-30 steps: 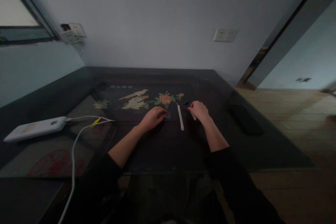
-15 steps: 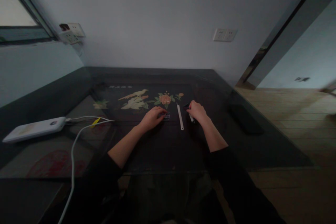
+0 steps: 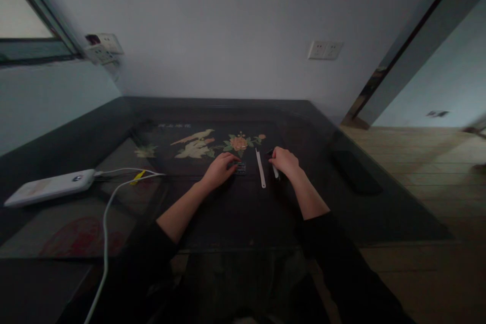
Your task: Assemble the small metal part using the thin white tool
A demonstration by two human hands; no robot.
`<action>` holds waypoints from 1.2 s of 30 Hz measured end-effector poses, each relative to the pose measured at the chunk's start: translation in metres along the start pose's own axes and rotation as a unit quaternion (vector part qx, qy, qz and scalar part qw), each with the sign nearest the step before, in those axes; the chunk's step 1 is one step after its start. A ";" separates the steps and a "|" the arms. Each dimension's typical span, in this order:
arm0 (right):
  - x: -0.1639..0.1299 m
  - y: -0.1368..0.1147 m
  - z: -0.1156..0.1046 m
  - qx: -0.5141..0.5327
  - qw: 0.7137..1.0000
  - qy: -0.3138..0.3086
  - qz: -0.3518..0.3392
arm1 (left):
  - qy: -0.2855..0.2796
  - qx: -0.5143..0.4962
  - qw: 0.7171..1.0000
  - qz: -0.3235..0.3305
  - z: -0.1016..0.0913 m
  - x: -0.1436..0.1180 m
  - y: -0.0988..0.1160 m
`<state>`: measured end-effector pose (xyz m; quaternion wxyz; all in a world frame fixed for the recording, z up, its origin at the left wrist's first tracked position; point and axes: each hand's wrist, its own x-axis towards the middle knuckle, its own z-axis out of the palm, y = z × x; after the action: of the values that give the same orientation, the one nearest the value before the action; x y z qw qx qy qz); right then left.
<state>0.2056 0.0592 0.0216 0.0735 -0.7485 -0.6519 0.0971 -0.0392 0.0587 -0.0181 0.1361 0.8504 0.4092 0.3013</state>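
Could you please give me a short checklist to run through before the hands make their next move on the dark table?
1. Left hand rests on the small dark block with its fingertips: ok.
2. Right hand has a grip on the small white piece: ok, though how firm cannot be told.
3. White strip lies flat between the two hands, touched by neither: ok.
4. Small dark piece beyond the right hand, whether touched: cannot tell.
5. White cable and power bank lie well left of the hands: ok.
6. Lighting enough to read the block's detail: not ok.
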 end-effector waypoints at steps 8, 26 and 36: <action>-0.004 -0.014 -0.001 0.050 0.991 0.083 -0.090 | 0.016 -0.025 0.999 -0.032 0.003 0.001 -0.002; -0.015 -0.045 0.034 0.080 0.950 0.059 -0.297 | 0.009 -0.020 1.000 -0.004 0.008 0.001 -0.004; -0.015 -0.046 0.034 0.052 0.953 0.034 -0.296 | -0.022 -0.017 1.000 -0.010 0.007 0.001 0.003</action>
<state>0.1513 0.0502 -0.0002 0.1593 -0.5198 -0.8356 0.0792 -0.0328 0.0578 -0.0215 0.1628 0.8502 0.4095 0.2880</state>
